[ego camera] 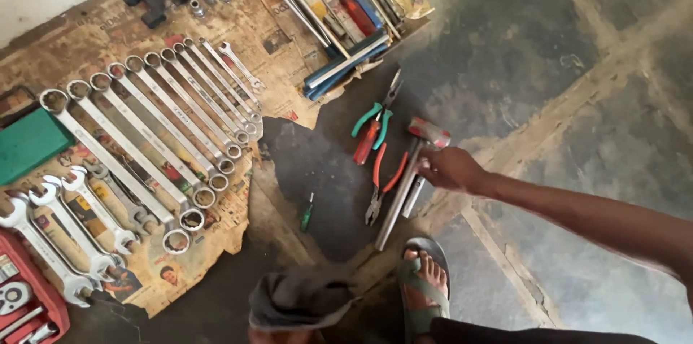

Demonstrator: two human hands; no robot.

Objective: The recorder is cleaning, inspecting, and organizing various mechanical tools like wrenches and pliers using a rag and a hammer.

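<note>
our right hand [449, 168] is clenched on the hammer [408, 184] beside the red pliers [382, 181], a stiff, head-heavy tool we judge best gripped lower down its handle.

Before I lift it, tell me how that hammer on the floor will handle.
The hammer looks all metal, so probably stiff and heavy for its size, with the weight toward the head near the right hand. Its long round shaft could roll on the smooth floor if pushed sideways. The bare, shiny handle may feel slippery.
</note>
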